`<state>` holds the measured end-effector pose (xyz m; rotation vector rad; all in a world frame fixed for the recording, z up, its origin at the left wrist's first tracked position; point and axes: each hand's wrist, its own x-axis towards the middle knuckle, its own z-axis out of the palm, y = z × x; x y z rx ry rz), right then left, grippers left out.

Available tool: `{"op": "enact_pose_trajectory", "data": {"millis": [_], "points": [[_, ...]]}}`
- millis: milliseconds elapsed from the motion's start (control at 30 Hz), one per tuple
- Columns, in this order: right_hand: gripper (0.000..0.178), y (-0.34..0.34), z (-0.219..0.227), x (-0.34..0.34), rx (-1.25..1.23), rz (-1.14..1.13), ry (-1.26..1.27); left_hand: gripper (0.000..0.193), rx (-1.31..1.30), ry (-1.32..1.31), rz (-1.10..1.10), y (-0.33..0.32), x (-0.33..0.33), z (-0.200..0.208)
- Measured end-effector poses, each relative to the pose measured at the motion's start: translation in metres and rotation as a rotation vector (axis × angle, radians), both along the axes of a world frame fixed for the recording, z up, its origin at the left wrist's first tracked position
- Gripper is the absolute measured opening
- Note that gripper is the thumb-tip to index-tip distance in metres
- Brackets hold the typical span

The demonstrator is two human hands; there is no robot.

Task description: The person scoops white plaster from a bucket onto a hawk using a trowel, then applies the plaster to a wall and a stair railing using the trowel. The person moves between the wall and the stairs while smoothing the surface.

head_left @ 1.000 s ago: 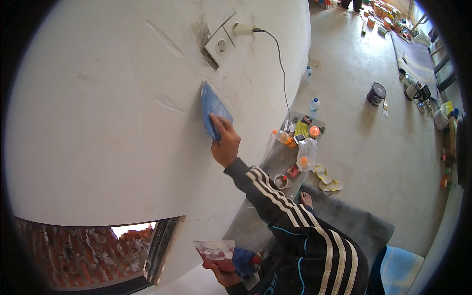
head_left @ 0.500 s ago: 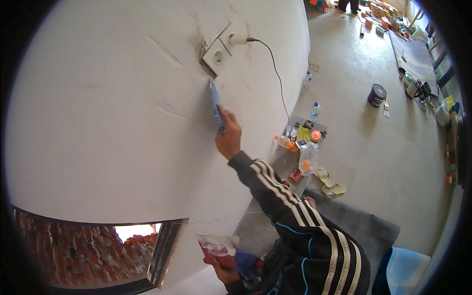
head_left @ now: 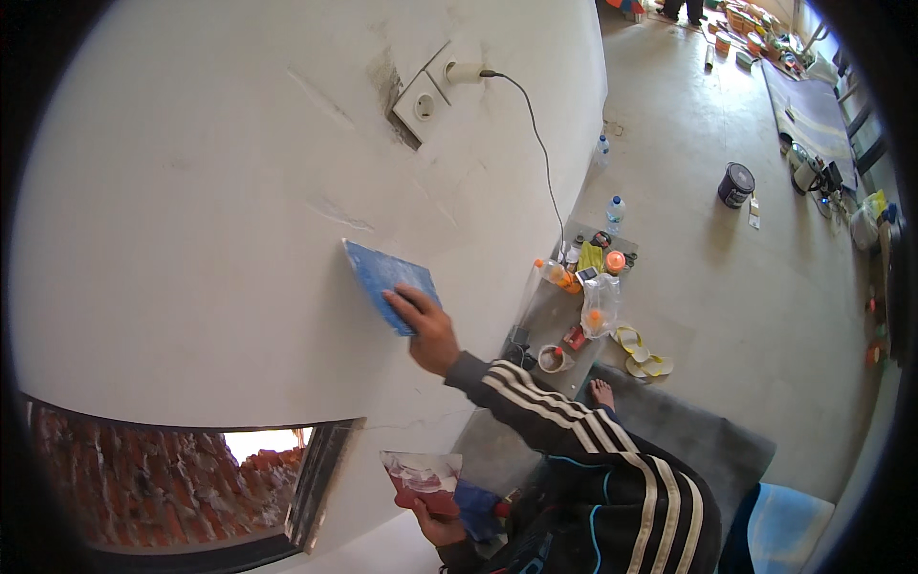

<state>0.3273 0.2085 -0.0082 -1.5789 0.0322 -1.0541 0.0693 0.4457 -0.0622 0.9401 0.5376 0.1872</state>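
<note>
My right hand (head_left: 432, 335) grips a wide blue filling spatula (head_left: 392, 282), its fingers pressed on the blade's broad face. The spatula is at the white wall (head_left: 229, 287), just below a pale scraped mark; whether its edge touches the plaster I cannot tell. Lower down, my left hand (head_left: 438, 524) holds a red filling spatula (head_left: 426, 486) with whitish filler smeared across its blade. Above the right hand, a white wall socket (head_left: 422, 107) sits tilted in this view, with a dark gap and grey smudges beside it. A white plug (head_left: 466, 74) occupies the neighbouring outlet.
A black cable (head_left: 542, 143) hangs from the plug toward bottles and small items on a grey board. A window opening (head_left: 330, 478) shows brickwork at lower left. A black bucket (head_left: 735, 185), flip-flops (head_left: 643, 354) and a dark mat (head_left: 698, 430) lie on the floor. Someone stands far off.
My right hand has moved down and away from the socket, turning the blue spatula from edge-on to broad face. My left hand stays nearly in place with the red spatula.
</note>
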Motion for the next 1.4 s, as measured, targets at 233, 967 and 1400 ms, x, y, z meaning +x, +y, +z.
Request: {"op": "enact_pose_trajectory", "data": {"millis": [233,967,1400], "points": [[0.067,-0.098,-0.019,0.063,0.008,-0.167,-0.046,0.061,-0.015,-0.051,-0.124,0.023,-0.014,-0.015],[0.058,-0.113,-0.07,0.063,0.428,-0.232,0.138,0.058,-0.057,-0.048,-0.107,0.016,-0.001,-0.025],[0.063,0.021,-0.009,0.013,0.159,-0.064,0.141,0.059,0.006,-0.079,-0.109,0.032,-0.005,-0.017]]}}
